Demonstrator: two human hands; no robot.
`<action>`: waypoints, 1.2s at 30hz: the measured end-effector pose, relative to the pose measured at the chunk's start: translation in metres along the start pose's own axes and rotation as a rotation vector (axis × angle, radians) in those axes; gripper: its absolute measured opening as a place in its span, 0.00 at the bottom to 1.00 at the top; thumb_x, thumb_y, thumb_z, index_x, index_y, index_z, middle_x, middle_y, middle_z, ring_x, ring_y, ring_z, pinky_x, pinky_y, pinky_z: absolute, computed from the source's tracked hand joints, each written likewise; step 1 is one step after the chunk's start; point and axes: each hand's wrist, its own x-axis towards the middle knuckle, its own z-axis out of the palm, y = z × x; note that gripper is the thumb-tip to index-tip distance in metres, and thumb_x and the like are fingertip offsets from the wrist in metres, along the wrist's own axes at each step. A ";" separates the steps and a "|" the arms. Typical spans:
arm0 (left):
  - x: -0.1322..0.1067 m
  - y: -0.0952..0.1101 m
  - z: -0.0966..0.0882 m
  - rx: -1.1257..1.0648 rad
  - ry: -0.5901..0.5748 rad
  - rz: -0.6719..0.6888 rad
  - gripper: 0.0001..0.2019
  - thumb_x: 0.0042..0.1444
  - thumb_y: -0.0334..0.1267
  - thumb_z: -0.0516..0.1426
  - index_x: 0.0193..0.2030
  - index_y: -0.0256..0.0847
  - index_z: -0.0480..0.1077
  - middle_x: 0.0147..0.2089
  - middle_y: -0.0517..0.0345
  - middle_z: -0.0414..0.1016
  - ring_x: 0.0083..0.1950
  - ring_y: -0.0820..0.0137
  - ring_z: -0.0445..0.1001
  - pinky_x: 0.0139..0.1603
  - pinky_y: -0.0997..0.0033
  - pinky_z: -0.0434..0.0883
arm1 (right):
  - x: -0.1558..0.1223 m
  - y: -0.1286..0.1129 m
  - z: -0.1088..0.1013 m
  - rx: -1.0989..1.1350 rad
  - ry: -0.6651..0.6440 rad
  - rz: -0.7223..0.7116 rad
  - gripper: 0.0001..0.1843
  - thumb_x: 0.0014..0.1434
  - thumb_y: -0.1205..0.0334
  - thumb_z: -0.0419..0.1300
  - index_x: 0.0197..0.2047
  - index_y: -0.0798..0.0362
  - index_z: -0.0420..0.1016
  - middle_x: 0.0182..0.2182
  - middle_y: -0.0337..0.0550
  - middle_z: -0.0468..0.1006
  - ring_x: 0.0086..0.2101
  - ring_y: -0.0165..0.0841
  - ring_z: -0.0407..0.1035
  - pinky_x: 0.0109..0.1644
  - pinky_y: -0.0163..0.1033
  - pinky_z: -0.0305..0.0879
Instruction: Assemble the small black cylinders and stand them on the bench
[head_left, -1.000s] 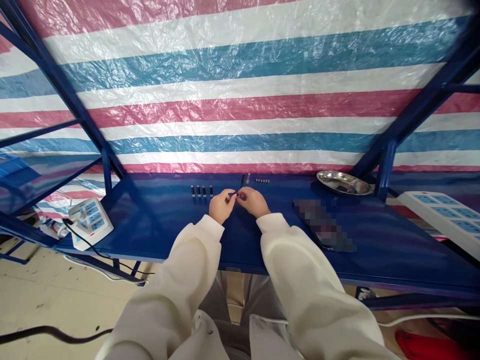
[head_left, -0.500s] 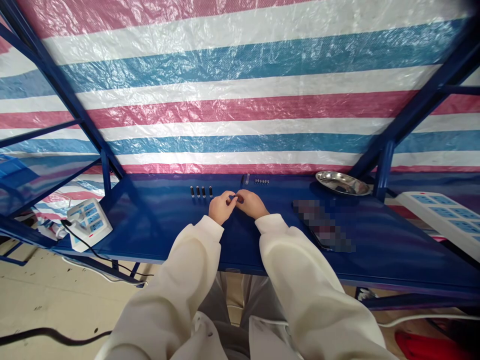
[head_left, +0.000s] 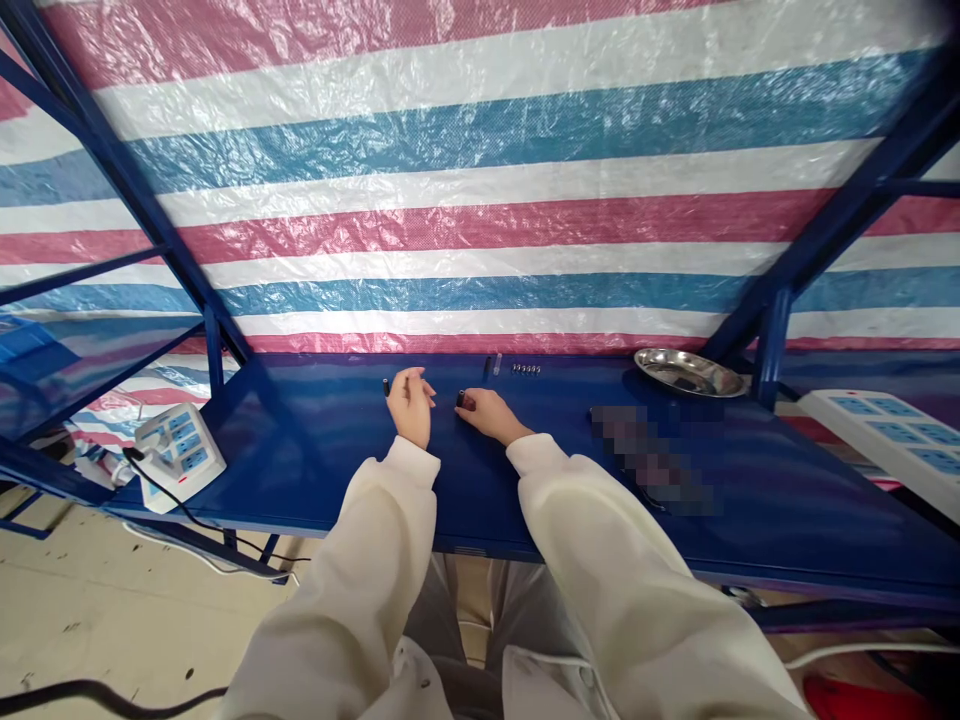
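The hands are being held apart over the bench (head_left: 300, 450). A black tube (head_left: 460, 398) is being pinched in the fingertips of the right hand (head_left: 491, 415); whether its lower end is being rested on the surface cannot be told. The left hand (head_left: 410, 405) is being held with its fingers loosely bent and partly spread, and whether anything is being gripped in it cannot be made out. A second tube (head_left: 386, 387) is showing just beside that hand's outer side.

The likeliest fault is being invited by the small hold: with only the fingertips being used, the tube may be lost through a slip and, being apparently round, be sent rolling. The second tube is being crowded by the left hand, so it could be tipped or nudged by a slight sideways turn, the more easily as the view there is being blocked. Beyond the right hand, metal bits (head_left: 526, 369) are lying in a row near a black piece (head_left: 487, 366) and a clear piece (head_left: 498, 364); by a careless forward sweep, these might be scattered.
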 end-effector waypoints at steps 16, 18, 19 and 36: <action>0.005 0.007 -0.003 -0.231 0.166 -0.153 0.14 0.54 0.47 0.50 0.30 0.37 0.64 0.16 0.66 0.63 0.14 0.80 0.59 0.17 0.78 0.57 | 0.045 -0.012 0.017 0.087 -0.102 0.090 0.03 0.47 0.67 0.61 0.24 0.54 0.71 0.26 0.40 0.76 0.28 0.30 0.68 0.32 0.32 0.60; 0.005 0.007 -0.003 -0.243 0.159 -0.157 0.13 0.54 0.46 0.50 0.30 0.37 0.64 0.16 0.66 0.63 0.14 0.80 0.59 0.16 0.78 0.57 | 0.045 -0.013 0.014 0.092 -0.129 0.103 0.02 0.47 0.66 0.62 0.26 0.55 0.72 0.27 0.40 0.77 0.29 0.29 0.69 0.32 0.32 0.60; 0.005 0.006 -0.003 -0.248 0.155 -0.157 0.13 0.54 0.46 0.50 0.30 0.37 0.64 0.16 0.66 0.63 0.14 0.80 0.59 0.16 0.78 0.57 | 0.046 -0.013 0.012 0.098 -0.152 0.112 0.04 0.47 0.66 0.63 0.28 0.55 0.73 0.27 0.40 0.77 0.29 0.30 0.69 0.33 0.31 0.61; -0.021 0.005 0.003 0.141 -0.258 0.170 0.16 0.62 0.46 0.46 0.32 0.38 0.66 0.19 0.64 0.63 0.19 0.79 0.61 0.22 0.78 0.60 | 0.045 0.060 -0.031 -0.033 -0.055 0.553 0.19 0.51 0.64 0.61 0.44 0.67 0.71 0.26 0.53 0.78 0.28 0.36 0.74 0.30 0.34 0.65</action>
